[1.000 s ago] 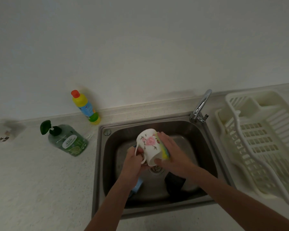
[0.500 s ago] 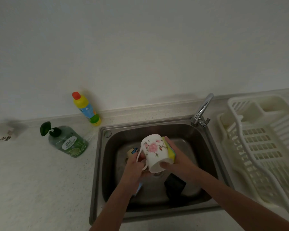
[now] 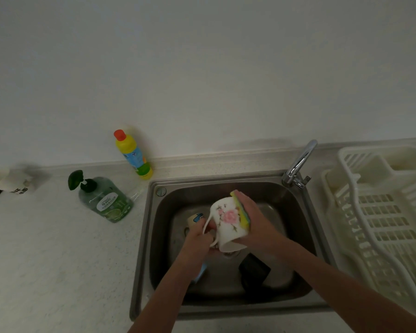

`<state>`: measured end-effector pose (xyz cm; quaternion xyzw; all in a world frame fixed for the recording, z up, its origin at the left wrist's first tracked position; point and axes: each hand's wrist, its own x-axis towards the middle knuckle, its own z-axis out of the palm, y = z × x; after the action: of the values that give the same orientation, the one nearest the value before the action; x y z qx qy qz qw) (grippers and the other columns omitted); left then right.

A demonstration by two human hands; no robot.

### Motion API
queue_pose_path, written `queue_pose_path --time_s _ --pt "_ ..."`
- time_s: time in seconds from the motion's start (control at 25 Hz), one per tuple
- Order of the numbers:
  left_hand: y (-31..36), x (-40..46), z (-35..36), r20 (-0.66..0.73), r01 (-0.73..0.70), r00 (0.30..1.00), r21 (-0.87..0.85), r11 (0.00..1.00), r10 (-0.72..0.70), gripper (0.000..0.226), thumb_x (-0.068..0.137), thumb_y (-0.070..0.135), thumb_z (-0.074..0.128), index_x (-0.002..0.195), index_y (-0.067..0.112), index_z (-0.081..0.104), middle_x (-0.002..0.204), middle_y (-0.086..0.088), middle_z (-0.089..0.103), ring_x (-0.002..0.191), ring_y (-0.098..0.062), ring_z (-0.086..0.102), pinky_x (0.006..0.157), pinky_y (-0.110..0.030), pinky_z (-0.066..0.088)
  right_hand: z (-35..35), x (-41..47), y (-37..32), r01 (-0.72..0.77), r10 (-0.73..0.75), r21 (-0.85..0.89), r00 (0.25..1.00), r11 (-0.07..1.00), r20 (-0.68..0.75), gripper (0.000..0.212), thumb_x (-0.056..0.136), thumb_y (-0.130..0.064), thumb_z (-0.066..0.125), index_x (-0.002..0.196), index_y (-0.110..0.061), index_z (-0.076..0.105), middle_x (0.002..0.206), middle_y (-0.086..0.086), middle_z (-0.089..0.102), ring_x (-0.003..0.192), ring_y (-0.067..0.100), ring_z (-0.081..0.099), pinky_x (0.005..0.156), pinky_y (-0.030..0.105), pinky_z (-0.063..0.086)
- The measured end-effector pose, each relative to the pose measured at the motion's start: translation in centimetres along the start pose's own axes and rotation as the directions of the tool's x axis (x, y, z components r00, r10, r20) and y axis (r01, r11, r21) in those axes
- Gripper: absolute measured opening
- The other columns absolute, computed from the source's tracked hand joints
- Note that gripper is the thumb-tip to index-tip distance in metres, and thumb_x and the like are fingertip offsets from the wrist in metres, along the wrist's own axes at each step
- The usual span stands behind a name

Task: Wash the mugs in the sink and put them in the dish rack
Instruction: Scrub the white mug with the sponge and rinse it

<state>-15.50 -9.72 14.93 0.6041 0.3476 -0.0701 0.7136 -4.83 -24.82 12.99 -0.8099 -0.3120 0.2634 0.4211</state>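
Over the steel sink (image 3: 154, 236) I hold a white mug with a pink flower (image 3: 227, 222), tipped so its mouth points down toward me. My left hand (image 3: 198, 239) grips its handle. My right hand (image 3: 256, 222) presses a yellow-green sponge (image 3: 241, 212) against the mug's right side. In the basin lie a cream mug with blue print (image 3: 195, 219), a black mug (image 3: 253, 272), and a blue object (image 3: 201, 272) partly hidden under my left forearm. The white dish rack (image 3: 382, 212) stands to the right of the sink and holds nothing.
A chrome tap (image 3: 298, 164) rises at the sink's back right corner. On the counter to the left stand a green soap pump bottle (image 3: 103, 198) and a yellow bottle with a red cap (image 3: 132, 155). A white cup (image 3: 7, 183) lies at the far left.
The sponge in my right hand has slid along the mug's side toward its base, and the mug has tipped a little. My left hand keeps hold of the handle.
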Motion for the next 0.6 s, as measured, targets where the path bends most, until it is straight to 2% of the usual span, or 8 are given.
queue_pose_path --time_s 0.08,0.16,0.24,0.32,0.36,0.44,0.52,0.6 --pt "-0.2 -0.2 0.1 -0.035 0.005 0.999 -0.11 0.994 -0.009 0.033 0.095 -0.006 0.04 0.112 0.012 0.062 0.107 -0.011 0.072 0.095 -0.022 0.071 0.072 -0.039 0.061 0.6 -0.6 0.3 -0.109 0.119 0.265 0.993 0.958 -0.023 0.114 0.068 -0.028 0.086 0.149 -0.039 0.006 0.156 0.0 0.029 0.142 0.017 0.036 0.114 0.045 0.039" --pt "-0.9 -0.2 0.5 -0.073 0.001 0.997 -0.137 0.991 -0.011 0.032 0.095 -0.004 0.04 0.109 0.012 0.063 0.109 -0.01 0.071 0.098 -0.022 0.071 0.081 -0.047 0.061 1.7 -1.0 0.2 -0.122 0.154 0.262 0.983 0.957 -0.104 0.109 0.075 -0.014 0.083 0.148 -0.04 0.007 0.153 -0.001 0.034 0.138 0.013 0.041 0.112 0.042 0.041" --pt "-1.8 0.0 0.9 -0.095 0.015 0.995 -0.178 0.984 -0.032 0.031 0.097 0.0 0.041 0.112 0.016 0.063 0.109 -0.009 0.072 0.1 -0.023 0.071 0.083 -0.048 0.06 2.3 -1.5 -0.3 -0.123 0.139 0.102 0.976 0.987 -0.167 0.104 0.081 -0.014 0.078 0.152 -0.033 0.005 0.157 0.003 0.027 0.143 0.016 0.033 0.116 0.031 0.032" --pt "-2.2 0.1 1.2 -0.101 0.013 0.994 -0.159 0.987 -0.029 0.028 0.1 0.004 0.043 0.114 0.018 0.063 0.11 -0.008 0.071 0.1 -0.023 0.071 0.079 -0.043 0.061 2.4 -2.1 -1.4 -0.125 0.106 -0.132 0.984 0.983 -0.141 0.097 0.089 -0.016 0.068 0.156 -0.027 -0.001 0.164 0.003 0.003 0.15 0.022 0.016 0.113 0.025 0.028" --pt "-2.2 0.1 1.2 -0.112 -0.003 0.994 -0.106 0.994 -0.009 0.027 0.101 0.006 0.043 0.114 0.019 0.062 0.11 -0.008 0.07 0.099 -0.021 0.07 0.077 -0.04 0.061 2.7 -2.4 -1.9 -0.08 0.043 -0.293 0.991 0.953 -0.13 0.095 0.091 -0.019 0.065 0.157 -0.026 -0.003 0.165 0.002 -0.007 0.151 0.026 0.01 0.114 0.029 0.03" --pt "-2.0 0.1 1.1 -0.109 -0.061 0.992 0.031 0.998 0.064 0.026 0.101 0.008 0.044 0.112 0.024 0.06 0.11 -0.005 0.069 0.098 -0.017 0.069 0.079 -0.039 0.061 3.3 -2.7 -2.5 0.1 -0.174 -0.575 0.982 0.812 -0.075 0.094 0.087 -0.03 0.069 0.158 -0.024 0.007 0.165 0.005 -0.008 0.15 0.039 0.007 0.116 0.044 0.032" --pt "-1.5 0.2 1.0 -0.066 -0.102 0.991 0.167 0.981 0.114 0.029 0.099 0.006 0.044 0.107 0.031 0.058 0.111 -0.004 0.066 0.099 -0.018 0.067 0.083 -0.043 0.06 3.1 -2.1 -2.5 0.196 -0.267 -0.661 0.964 0.725 -0.007 0.1 0.077 -0.04 0.077 0.156 -0.022 0.019 0.165 0.008 0.003 0.148 0.044 0.006 0.113 0.053 0.028" --pt "-1.0 0.1 0.9 -0.048 -0.105 0.992 0.215 0.971 0.118 0.028 0.098 0.005 0.043 0.104 0.028 0.058 0.109 -0.007 0.065 0.097 -0.021 0.066 0.082 -0.043 0.06 2.0 -0.8 -2.3 0.198 -0.248 -0.609 0.969 0.768 0.001 0.107 0.072 -0.044 0.079 0.156 -0.023 0.017 0.165 0.005 0.001 0.149 0.037 0.001 0.113 0.047 0.024"
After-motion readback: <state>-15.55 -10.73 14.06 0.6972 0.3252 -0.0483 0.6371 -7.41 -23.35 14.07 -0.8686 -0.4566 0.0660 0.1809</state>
